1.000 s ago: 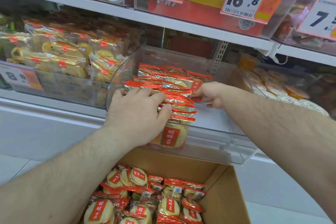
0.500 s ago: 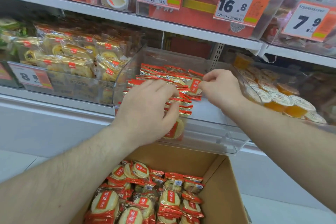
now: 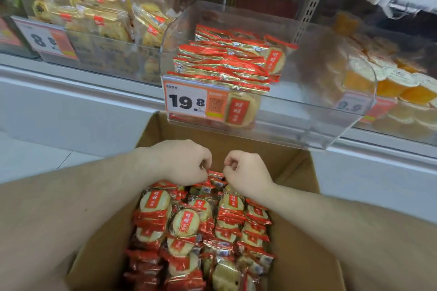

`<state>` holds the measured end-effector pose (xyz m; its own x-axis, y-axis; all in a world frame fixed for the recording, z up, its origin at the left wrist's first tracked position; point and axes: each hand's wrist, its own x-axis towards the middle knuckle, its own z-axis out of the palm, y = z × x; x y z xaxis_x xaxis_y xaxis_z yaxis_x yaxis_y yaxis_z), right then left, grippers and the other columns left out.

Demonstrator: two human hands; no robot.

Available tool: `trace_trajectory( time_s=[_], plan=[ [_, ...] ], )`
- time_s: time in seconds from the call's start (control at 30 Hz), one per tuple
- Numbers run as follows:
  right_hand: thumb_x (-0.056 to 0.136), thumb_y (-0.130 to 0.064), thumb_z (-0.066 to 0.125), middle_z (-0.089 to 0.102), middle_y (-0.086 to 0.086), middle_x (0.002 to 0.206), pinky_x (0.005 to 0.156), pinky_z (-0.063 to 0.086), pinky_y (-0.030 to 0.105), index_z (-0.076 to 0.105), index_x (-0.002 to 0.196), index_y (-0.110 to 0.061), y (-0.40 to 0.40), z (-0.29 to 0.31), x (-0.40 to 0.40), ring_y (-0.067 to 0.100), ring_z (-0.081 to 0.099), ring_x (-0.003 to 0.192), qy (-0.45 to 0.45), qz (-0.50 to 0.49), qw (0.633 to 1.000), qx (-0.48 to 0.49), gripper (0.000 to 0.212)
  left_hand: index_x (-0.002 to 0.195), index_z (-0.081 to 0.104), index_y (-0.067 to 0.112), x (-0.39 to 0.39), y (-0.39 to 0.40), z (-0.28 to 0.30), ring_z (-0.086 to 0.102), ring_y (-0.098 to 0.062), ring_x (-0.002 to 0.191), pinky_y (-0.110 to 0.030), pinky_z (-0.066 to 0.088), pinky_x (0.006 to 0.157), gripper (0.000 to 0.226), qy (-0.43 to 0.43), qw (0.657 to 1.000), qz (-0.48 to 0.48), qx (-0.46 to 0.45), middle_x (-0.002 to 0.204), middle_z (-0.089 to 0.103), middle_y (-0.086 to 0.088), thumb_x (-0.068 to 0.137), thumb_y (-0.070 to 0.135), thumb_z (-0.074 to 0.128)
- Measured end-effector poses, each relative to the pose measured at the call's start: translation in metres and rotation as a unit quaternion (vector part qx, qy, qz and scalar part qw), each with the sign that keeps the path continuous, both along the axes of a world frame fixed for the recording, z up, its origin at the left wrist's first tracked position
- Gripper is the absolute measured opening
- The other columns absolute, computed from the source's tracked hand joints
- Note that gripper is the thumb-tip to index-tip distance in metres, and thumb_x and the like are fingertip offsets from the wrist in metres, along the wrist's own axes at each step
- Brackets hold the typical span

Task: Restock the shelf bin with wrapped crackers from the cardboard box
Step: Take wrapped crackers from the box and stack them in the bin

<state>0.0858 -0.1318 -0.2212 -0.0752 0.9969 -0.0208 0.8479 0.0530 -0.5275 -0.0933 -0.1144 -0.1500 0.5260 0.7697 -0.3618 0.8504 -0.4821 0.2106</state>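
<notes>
Change: both hands have left the bin and dropped into the box.
Left hand: fingers curled, pinching crackers.
Right hand: curled likewise; contents unclear.
Meaning: next batch likely.

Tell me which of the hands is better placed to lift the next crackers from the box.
Nearly even. Both the left hand and the right hand are curled at the far row of wrapped crackers in the cardboard box. The left hand seems slightly better: its fingertips already touch the wrappers.
</notes>
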Motion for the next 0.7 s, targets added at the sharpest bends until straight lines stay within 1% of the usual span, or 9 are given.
trace_trajectory(
  time_s=[0.07,0.17,0.23,0.3,0.37,0.47,0.6,0.63,0.7],
  plan=[
    [0.083,-0.019,0.056,0.07,-0.001,0.089,0.075,0.056,0.033,0.063,0.079,-0.025,0.009,-0.04,-0.005,0.022,0.066,0.088,-0.078,0.01,0.988,-0.133,0.011,0.116,0.059,0.035,-0.001,0.004,-0.009,0.056,-0.013,0.099,-0.036,0.051,0.085,0.028,0.026,0.999,-0.008,-0.017,0.11,0.062,0.012,0.09,0.039,0.048],
    [0.085,-0.03,0.057,0.069,0.005,0.104,0.078,0.057,0.036,0.066,0.096,-0.021,-0.002,-0.084,-0.028,0.028,0.065,0.1,-0.135,0.043,0.968,-0.208,0.018,0.118,0.058,0.031,-0.005,0.01,-0.017,0.052,-0.013,0.096,-0.033,0.049,0.086,0.028,0.044,0.998,-0.008,-0.054,0.102,0.056,0.012,0.092,0.038,0.049],
    [0.081,-0.052,0.062,0.059,0.006,0.124,0.085,0.054,0.038,0.058,0.121,-0.02,-0.018,-0.109,-0.05,0.029,0.059,0.113,-0.142,0.074,0.959,-0.232,0.052,0.118,0.058,0.029,-0.008,0.015,-0.022,0.055,-0.013,0.1,-0.034,0.049,0.089,0.028,0.044,0.996,0.0,-0.078,0.095,0.055,0.014,0.091,0.035,0.052],
    [0.073,-0.068,0.066,0.042,0.007,0.143,0.094,0.05,0.042,0.036,0.143,-0.019,-0.031,-0.127,-0.067,0.03,0.048,0.127,-0.156,0.081,0.946,-0.271,0.091,0.119,0.058,0.027,-0.012,0.019,-0.026,0.057,-0.012,0.096,-0.032,0.05,0.087,0.029,0.038,0.995,0.012,-0.092,0.087,0.055,0.018,0.091,0.032,0.053],
    [0.07,-0.069,0.069,0.036,0.011,0.147,0.1,0.045,0.042,0.025,0.149,-0.016,-0.036,-0.138,-0.075,0.031,0.042,0.132,-0.204,0.085,0.937,-0.27,0.105,0.12,0.058,0.026,-0.015,0.02,-0.029,0.054,-0.008,0.085,-0.029,0.049,0.082,0.03,0.034,0.994,0.019,-0.1,0.083,0.052,0.02,0.091,0.031,0.053],
    [0.07,-0.064,0.073,0.043,0.013,0.138,0.099,0.045,0.037,0.041,0.14,-0.012,-0.034,-0.141,-0.071,0.03,0.047,0.124,-0.239,0.067,0.932,-0.263,0.094,0.123,0.058,0.025,-0.018,0.021,-0.033,0.054,-0.011,0.091,-0.029,0.049,0.087,0.033,0.038,0.994,0.025,-0.1,0.088,0.051,0.017,0.091,0.031,0.054],
    [0.073,-0.045,0.081,0.058,0.005,0.122,0.081,0.054,0.028,0.058,0.13,-0.014,-0.025,-0.129,-0.044,0.021,0.061,0.103,-0.177,0.004,0.924,-0.338,0.069,0.127,0.055,0.026,-0.023,0.018,-0.034,0.052,-0.01,0.092,-0.026,0.047,0.084,0.036,0.032,0.993,0.033,-0.111,0.089,0.052,0.019,0.092,0.033,0.055],
    [0.075,-0.039,0.082,0.061,0.004,0.123,0.082,0.053,0.027,0.056,0.133,-0.013,-0.02,-0.123,-0.034,0.021,0.061,0.103,-0.155,-0.001,0.923,-0.353,0.068,0.129,0.053,0.027,-0.025,0.017,-0.033,0.053,-0.011,0.094,-0.027,0.048,0.085,0.038,0.033,0.992,0.035,-0.116,0.098,0.057,0.016,0.092,0.034,0.055],
    [0.078,-0.031,0.082,0.059,0.005,0.133,0.094,0.048,0.029,0.051,0.139,-0.011,-0.009,-0.11,-0.013,0.023,0.058,0.117,-0.072,-0.013,0.922,-0.379,0.072,0.136,0.047,0.027,-0.026,0.017,-0.033,0.056,-0.014,0.101,-0.031,0.049,0.089,0.046,0.04,0.992,0.037,-0.113,0.119,0.06,0.006,0.092,0.037,0.056]
  ],
)
